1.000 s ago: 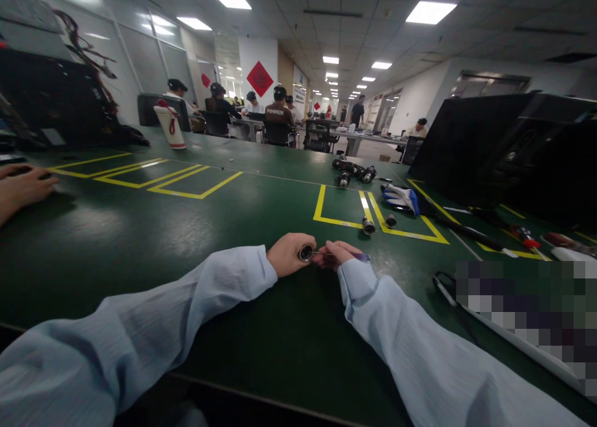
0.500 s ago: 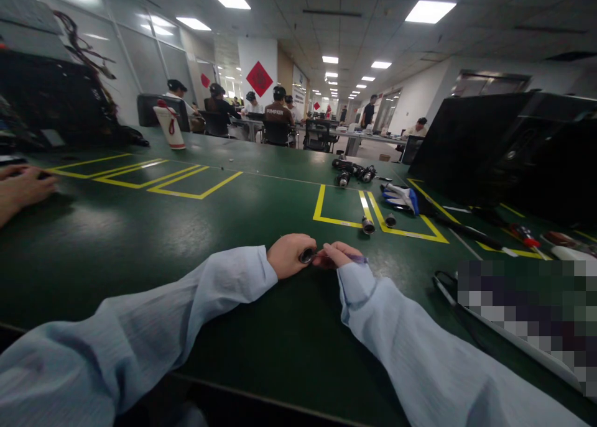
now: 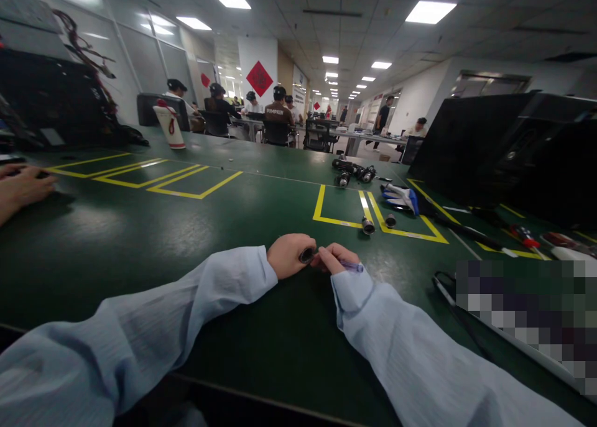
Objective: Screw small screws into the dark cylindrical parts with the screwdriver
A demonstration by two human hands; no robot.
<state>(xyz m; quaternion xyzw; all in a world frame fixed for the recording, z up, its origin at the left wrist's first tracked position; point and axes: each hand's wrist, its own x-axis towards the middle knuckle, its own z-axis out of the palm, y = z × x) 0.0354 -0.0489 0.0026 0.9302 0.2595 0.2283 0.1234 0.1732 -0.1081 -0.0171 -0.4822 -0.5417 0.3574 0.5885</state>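
My left hand point(image 3: 290, 255) is closed around a round metal connector point(image 3: 306, 255), its dark open end facing right. Fingers hide most of its body. Just to the right, my right hand point(image 3: 334, 257) pinches a slim screwdriver point(image 3: 352, 266) with a see-through purple handle. The handle sticks out behind the fingers, and the tip end is at the connector's mouth; whether it touches inside cannot be made out. Beyond the hands, two similar metal connectors, a larger one point(image 3: 368, 226) and a smaller one point(image 3: 390, 220), rest by the yellow tape.
Cabled connectors point(image 3: 354, 171) and a blue-white glove point(image 3: 400, 198) lie farther back on the green table point(image 3: 261, 209). A red-handled screwdriver point(image 3: 527, 235) is at right. A paper cup point(image 3: 170, 125) stands back left. Another person's hand point(image 3: 23, 188) rests at the left edge.
My right hand has tilted and shifted slightly, so the purple handle now points lower and shows more clearly. My left hand and the connector in it have stayed put.
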